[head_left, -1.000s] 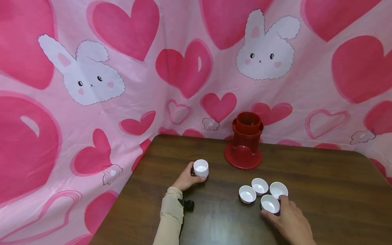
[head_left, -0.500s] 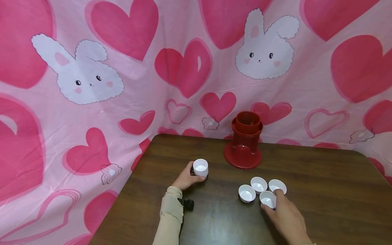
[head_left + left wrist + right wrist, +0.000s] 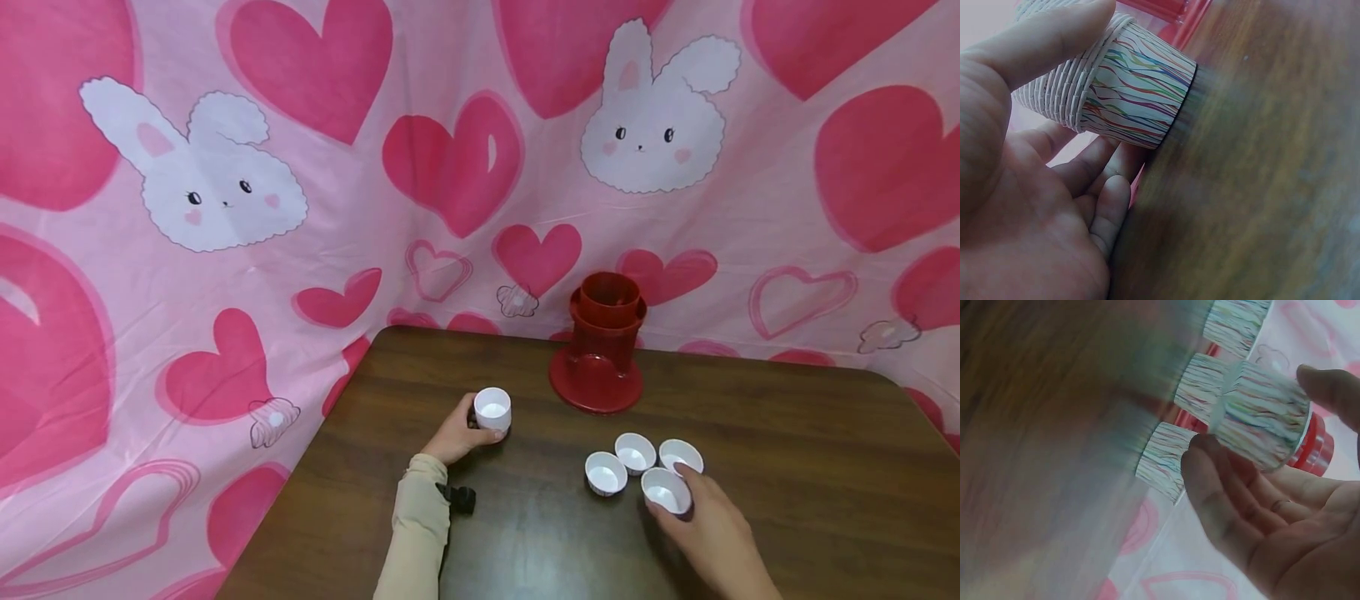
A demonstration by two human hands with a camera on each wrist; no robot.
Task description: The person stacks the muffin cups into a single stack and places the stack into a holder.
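Left hand [image 3: 459,435] grips cup stack [image 3: 492,410]; right hand [image 3: 712,533] pinches single cup [image 3: 666,490].

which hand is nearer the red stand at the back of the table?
Left. The left hand, gripping the cup stack, sits just front-left of the red stand; the right hand is farther forward, beyond the loose cups.

Head view bright and sharp; wrist views blurred.
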